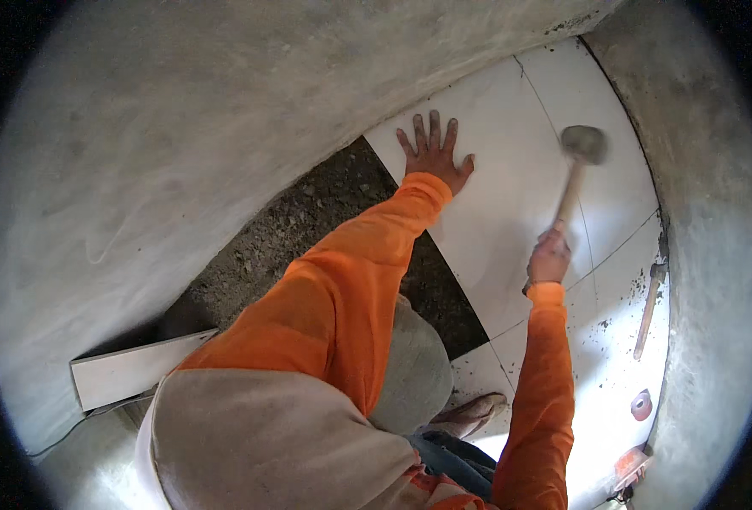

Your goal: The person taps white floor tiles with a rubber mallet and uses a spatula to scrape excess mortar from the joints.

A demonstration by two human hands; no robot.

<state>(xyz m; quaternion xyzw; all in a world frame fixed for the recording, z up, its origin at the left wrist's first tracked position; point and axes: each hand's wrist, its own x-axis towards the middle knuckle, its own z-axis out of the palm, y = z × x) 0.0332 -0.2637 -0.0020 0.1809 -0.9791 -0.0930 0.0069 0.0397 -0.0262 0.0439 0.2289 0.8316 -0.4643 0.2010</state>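
My left hand (435, 158) lies flat with spread fingers on a large white floor tile (486, 229), near its far left edge by the wall. In my right hand (549, 257) is the wooden handle of a mallet (584, 144) with a dark grey head. The mallet head is slightly blurred and stands over the tiles to the right, close to a joint line; whether it touches them I cannot tell. Dark loose bedding (282, 221) shows beside the tile's left edge, under my left arm.
Grey plastered walls (163, 127) enclose the left and right sides. Along the right wall lie a wooden-handled hammer (648, 310), a small reddish disc (641, 405) and an orange-red tool (629, 463). A cut tile piece (138, 370) leans at the lower left, near a cable. Crumbs dot the right tiles.
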